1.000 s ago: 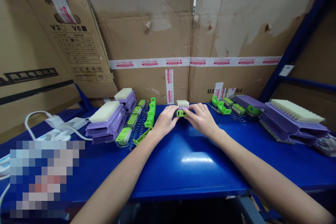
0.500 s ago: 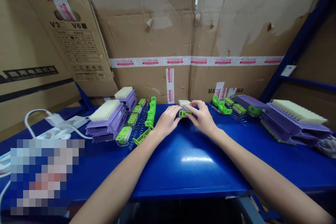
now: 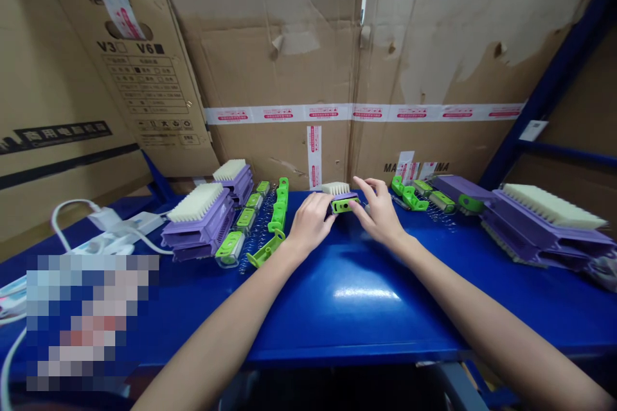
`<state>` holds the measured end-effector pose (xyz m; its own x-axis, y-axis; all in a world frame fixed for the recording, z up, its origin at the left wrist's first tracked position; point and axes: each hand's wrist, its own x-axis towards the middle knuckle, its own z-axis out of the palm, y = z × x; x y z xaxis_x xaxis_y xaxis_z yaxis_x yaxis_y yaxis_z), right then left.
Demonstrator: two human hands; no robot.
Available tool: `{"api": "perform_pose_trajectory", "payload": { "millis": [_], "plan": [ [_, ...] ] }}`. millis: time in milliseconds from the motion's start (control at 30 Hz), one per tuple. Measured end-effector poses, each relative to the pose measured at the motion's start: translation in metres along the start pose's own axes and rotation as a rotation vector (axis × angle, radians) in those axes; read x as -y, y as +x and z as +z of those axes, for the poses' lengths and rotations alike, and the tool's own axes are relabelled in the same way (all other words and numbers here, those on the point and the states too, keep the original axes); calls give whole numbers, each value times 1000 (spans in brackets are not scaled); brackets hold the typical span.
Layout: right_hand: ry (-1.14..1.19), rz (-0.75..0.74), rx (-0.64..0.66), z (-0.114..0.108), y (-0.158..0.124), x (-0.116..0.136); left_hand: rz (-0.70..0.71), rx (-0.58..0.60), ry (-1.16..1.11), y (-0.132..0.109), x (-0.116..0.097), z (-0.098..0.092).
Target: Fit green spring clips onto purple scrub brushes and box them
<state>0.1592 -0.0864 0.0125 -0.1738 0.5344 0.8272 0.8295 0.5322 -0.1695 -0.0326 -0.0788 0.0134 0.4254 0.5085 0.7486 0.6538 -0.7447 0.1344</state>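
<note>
A small purple plastic brush with pale bristles and a green end piece (image 3: 340,198) is held just above the centre of the frame, resting on or just over the glossy blue tabletop (image 3: 357,295). It is gripped at its left end by the left hand (image 3: 308,223), whose fingers are curled round the body. The right hand (image 3: 380,213) meets it from the right: the thumb is pressed against the green end while the index finger is raised and spread above it, so this hand is half open rather than clamped.

The green piece appears to be in the course of being seated into the purple body. For that to go well, the brush should be kept steady by the left hand with the bristles up, and the push from the right thumb should be directed squarely along the body, not at an angle, so that the piece is not jammed. Whether it is fully home cannot be told from this view.

To the left of centre, a row of loose green plastic clips (image 3: 276,215) and a stack of purple brushes (image 3: 200,223) are laid out; a larger pile of purple brush bodies (image 3: 544,231) is set at the right edge. Cardboard boxes (image 3: 289,58) fill the upper frame.
</note>
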Motion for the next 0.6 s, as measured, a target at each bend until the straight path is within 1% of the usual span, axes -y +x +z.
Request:
{"api": "perform_pose_trajectory", "payload": {
  "millis": [100, 167, 233, 300, 367, 400, 467, 600],
  "plan": [
    [-61, 34, -17, -9, 3, -4, -33, -20, 45, 0, 0, -2],
    [-187, 102, 43, -13, 3, -9, -42, -16, 69, 0, 1, -3],
    [-347, 203, 199, -17, 1, -15, -48, -10, 85, 0, 2, -3],
    [-466, 305, 405, -19, -1, -19, -52, -3, 95, 0, 2, -3],
    [-506, 363, 572, -20, -3, -20, -52, 7, 105, 0, 1, -3],
    [-505, 378, 621, -20, -3, -20, -50, 12, 108, 0, 1, -3],
    [-487, 383, 670, -21, -2, -18, -47, 18, 114, 0, 2, -3],
    [-498, 331, 676, -20, 0, -12, -41, 19, 117, 0, 3, -2]
  ]
}}
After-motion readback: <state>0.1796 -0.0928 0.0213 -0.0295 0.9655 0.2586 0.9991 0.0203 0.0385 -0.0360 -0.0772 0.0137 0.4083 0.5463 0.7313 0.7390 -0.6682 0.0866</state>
